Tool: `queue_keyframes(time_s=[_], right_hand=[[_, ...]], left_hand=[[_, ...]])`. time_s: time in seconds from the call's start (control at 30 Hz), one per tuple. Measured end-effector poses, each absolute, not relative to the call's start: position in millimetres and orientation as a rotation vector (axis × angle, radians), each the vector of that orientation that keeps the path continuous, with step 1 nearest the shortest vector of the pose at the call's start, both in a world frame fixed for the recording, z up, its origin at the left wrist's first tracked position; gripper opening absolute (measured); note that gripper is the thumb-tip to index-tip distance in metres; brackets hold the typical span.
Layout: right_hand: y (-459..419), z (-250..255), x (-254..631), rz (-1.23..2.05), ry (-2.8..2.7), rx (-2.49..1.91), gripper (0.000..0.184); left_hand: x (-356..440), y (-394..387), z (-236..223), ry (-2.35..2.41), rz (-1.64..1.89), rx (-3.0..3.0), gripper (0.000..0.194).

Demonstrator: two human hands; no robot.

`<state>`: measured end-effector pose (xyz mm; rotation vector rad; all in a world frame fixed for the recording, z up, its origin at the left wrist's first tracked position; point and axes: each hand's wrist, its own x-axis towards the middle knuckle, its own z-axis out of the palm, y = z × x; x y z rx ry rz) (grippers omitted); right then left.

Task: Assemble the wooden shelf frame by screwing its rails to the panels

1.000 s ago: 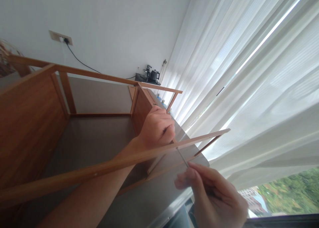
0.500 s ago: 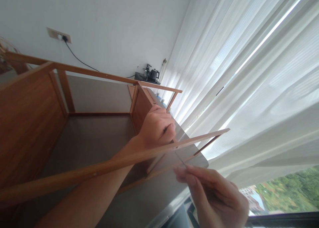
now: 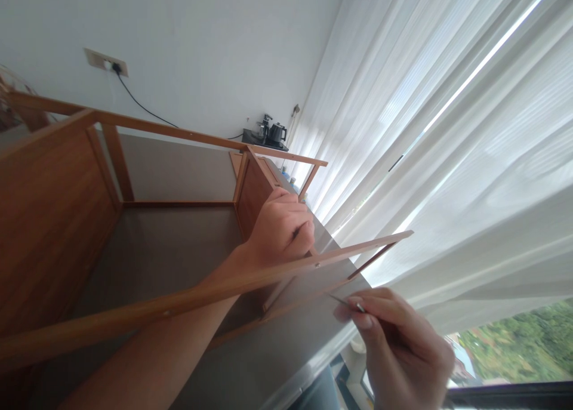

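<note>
Pinching a thin metal rod (image 3: 347, 302) between its fingers (image 3: 362, 320), the right hand (image 3: 403, 350) is hovering just beside a slatted wooden frame (image 3: 179, 302), which is slanting across the view above the dark bench (image 3: 286, 344). The left hand (image 3: 280, 231) is curling its fingers (image 3: 290, 210) tightly together just behind the frame's long rail, though what they clamp stays hidden.

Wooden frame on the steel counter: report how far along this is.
Done, by the look: the wooden frame stands with its corners joined. In hand: the left hand grips a slim wooden rail, and the right hand pinches a thin metal rod close to it. Left: a small hole in that rail, with the rod's tip outside it.
</note>
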<state>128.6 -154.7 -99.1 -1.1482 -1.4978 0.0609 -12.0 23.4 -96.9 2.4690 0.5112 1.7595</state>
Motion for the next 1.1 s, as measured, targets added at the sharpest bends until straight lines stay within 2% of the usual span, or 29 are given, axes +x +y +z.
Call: queue_keyframes(time_s=[0.17, 0.37, 0.83, 0.97, 1.1], right_hand=[[-140.8, -97.3, 131.2, -0.006, -1.654, -1.243, 0.013], [-131.3, -88.4, 115.2, -0.274, -1.736, -1.219, 0.018], [-131.0, -84.3, 109.5, -0.394, -1.776, -1.215, 0.016], [-132.6, -80.5, 109.7, -0.274, -1.737, -1.292, 0.011], [-131.3, -83.7, 111.6, 0.222, -1.558, -1.364, 0.011]], left_hand=[[-12.4, 22.7, -96.8, 0.495, 1.75, 2.462, 0.033], [-12.8, 22.7, -96.3, 0.504, 1.735, 2.474, 0.034], [-12.7, 22.6, -95.5, 0.494, 1.749, 2.474, 0.033], [-13.0, 22.3, -95.5, 0.509, 1.738, 2.486, 0.033], [-12.5, 22.0, -96.4, 0.499, 1.755, 2.47, 0.033]])
